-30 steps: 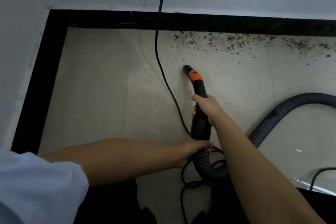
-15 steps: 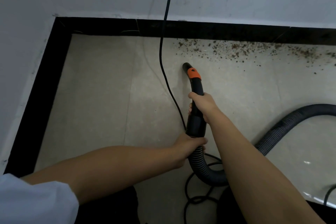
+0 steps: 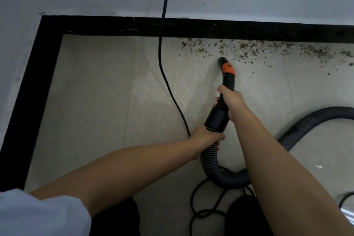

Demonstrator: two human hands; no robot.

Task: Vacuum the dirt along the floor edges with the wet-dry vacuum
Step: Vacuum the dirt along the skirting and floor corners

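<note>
At the left, a black baseboard [image 3: 28,101] edges the pale tiled floor [image 3: 95,111] and turns along the far wall. A black power cord [image 3: 162,63] hangs down the wall and trails across the tiles. The left hand [image 3: 206,138] is wrapped around the ribbed hose [image 3: 210,163] just below the black nozzle handle [image 3: 218,117]. The right hand [image 3: 232,101] is closed around the handle farther up. The orange-collared nozzle tip [image 3: 223,61] sits at the near edge of the dirt [image 3: 249,50], which is scattered rightward along the far baseboard.
</note>
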